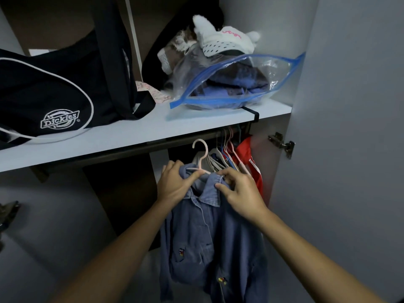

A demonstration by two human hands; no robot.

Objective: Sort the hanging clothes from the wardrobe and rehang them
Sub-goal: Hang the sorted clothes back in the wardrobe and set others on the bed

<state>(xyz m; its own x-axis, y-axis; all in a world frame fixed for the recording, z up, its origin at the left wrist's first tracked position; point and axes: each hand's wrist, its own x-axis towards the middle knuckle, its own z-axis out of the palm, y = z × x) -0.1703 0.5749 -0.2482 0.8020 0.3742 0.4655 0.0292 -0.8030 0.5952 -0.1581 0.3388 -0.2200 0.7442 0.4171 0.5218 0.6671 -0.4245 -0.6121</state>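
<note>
Gripping the collar end of a blue denim shirt [209, 241], the left hand [175, 184] has its fingers curled round the bunched cloth and the neck of a pale pink hanger [200, 158], while the right hand [239, 191] pinches the collar's other side between thumb and fingers. The shirt hangs with its long axis running straight down, collar uppermost and hem toward the bottom of the view, its front facing the camera. The hanger's hook points up and curls to the left, free of the dark rail [135, 147] just above it and below the shelf [131, 132].

The shirt is faded mid-blue, buttoned down a front placket, with a small coloured embroidered mark on the chest and another lower down.

Right of the hands, more clothes on hangers [223, 156] crowd the rail, the last being a red garment [251, 158] with white trim, near the door hinge [282, 144].

On the shelf, a clear zip bag [238, 84] with a blue seal strip lies on its side, open-mouthed, holding folded blue and dark fabric. White fluffy items [220, 36] are piled on top of it. At the left sits a black Dickies bag [50, 99] with white piping, its strap rising upward.
</note>
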